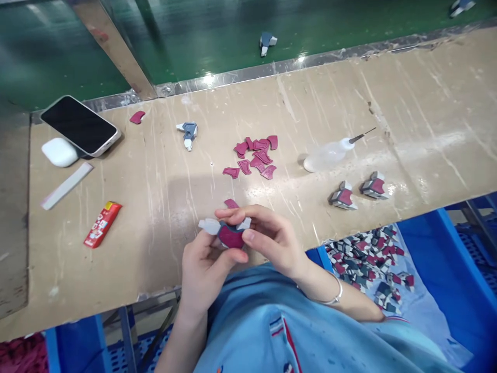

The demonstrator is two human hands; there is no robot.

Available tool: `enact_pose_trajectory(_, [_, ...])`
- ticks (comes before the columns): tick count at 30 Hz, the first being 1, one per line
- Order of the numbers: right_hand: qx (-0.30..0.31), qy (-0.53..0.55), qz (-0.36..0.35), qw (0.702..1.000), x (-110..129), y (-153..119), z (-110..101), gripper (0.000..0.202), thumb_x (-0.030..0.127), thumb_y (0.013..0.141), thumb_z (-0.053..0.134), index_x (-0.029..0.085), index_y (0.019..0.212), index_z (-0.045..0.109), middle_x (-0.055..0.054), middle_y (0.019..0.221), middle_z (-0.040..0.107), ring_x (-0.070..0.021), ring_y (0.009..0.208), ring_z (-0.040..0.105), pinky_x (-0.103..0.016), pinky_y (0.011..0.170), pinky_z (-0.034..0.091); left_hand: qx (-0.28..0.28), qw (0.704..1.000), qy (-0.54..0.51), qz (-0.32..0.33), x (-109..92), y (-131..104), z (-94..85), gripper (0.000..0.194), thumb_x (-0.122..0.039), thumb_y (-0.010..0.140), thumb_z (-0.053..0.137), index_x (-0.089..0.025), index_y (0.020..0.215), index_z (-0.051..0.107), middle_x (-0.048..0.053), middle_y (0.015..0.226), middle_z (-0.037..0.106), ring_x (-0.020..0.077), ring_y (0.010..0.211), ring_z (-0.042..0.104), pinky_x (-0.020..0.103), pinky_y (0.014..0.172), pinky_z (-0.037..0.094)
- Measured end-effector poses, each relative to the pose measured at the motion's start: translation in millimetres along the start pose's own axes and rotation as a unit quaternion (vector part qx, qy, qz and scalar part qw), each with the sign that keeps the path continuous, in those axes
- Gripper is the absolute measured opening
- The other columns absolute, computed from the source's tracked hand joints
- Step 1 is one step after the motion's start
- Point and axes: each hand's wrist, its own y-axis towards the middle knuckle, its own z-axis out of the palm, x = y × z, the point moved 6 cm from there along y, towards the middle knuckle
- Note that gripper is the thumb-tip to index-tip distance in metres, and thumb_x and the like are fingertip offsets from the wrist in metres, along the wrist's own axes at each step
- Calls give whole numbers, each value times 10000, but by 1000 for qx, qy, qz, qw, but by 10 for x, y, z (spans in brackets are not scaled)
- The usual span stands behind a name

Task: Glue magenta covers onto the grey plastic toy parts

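Note:
Both of my hands hold one small plastic part, dark grey with white ends and a maroon plate on its face. My left hand grips it from below, thumb along its lower edge. On its right end, the thumb and fingers of my right hand pinch it. A loose maroon piece lies just beyond my right fingers. Farther up sits a loose pile of maroon pieces. A grey-and-white part without a maroon plate rests to the left of the pile.
Right of the pile lies a clear needle-tipped squeeze bottle, near two maroon-faced parts. A blue bin below holds many parts. At left are a phone, white case, pale strip and red packet. A green surface runs behind.

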Motion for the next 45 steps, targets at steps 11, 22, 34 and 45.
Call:
enact_pose_trajectory(11, [-105,-145,-178,968,23,-127,-135,252,363,989,867,388,1239,867,-42,1244,877,-233,1138,859,-390,1015,734,30,995,-84,45,-112,43,86,213,-383,1005,845,-393,1214,884,1,1060,917,178,938,894,203,838,709])
enact_pose_trajectory(22, [-98,-172,-225,954,129,-144,-113,228,356,1034,816,354,1258,860,-16,909,846,-168,775,781,-291,690,667,22,981,128,143,-175,-196,42,440,-266,1089,736,-388,1507,676,-4,1359,822,143,1222,818,195,1066,632])
enact_pose_trajectory(34, [-36,-121,-174,977,-71,-158,-69,414,536,1050,764,262,1359,744,-70,1038,842,-193,902,807,-331,859,684,-57,943,259,200,-190,-240,-211,196,-309,1073,754,-272,1264,782,2,1117,845,136,1002,831,191,928,648])
enact_pose_trajectory(45, [-148,-370,-218,891,489,-330,-715,153,301,1101,566,245,1046,697,-48,932,759,-219,902,750,-362,830,650,97,947,212,223,13,-32,243,469,-296,985,827,-280,1388,587,71,1194,821,233,944,843,360,803,702])
